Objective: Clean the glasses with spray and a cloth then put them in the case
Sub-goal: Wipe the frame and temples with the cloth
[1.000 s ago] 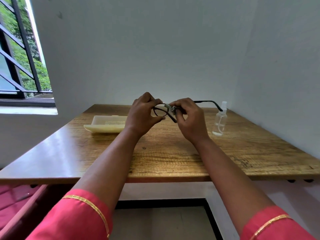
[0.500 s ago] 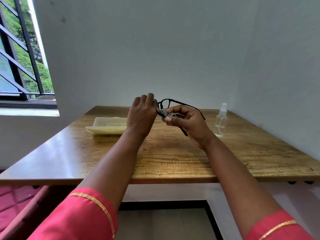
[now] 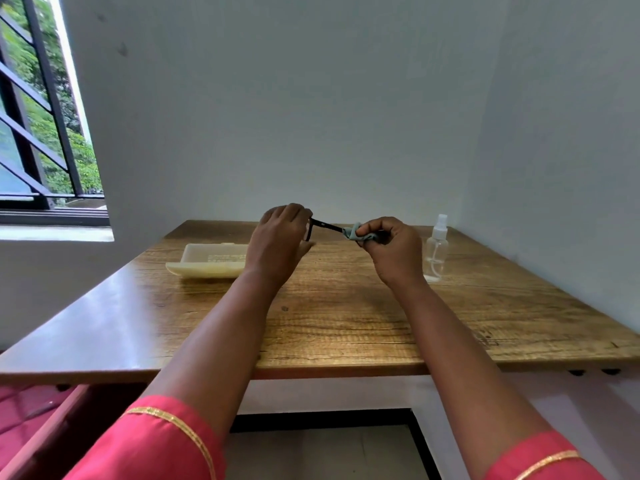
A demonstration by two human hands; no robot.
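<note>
Black glasses [image 3: 325, 224] sit between your hands above the surface [image 3: 346, 306], temple arm running left-right. Left hand [image 3: 280, 237] grip clamps the front; right hand [image 3: 391, 244] pinches cloth [image 3: 355, 233] around the temple. Case [image 3: 207, 263] lies nearer your left.

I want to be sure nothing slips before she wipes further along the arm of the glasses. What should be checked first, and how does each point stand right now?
1. Left hand holds the front of the glasses: ok.
2. Right hand pinches the cloth round the arm of the glasses: ok.
3. Glasses held up off the table: ok.
4. Case open and lying within reach on the left: ok.
5. Spray bottle upright, apart from the right hand: ok.
6. Lenses free of smears: cannot tell, they are hidden behind the left hand.
</note>
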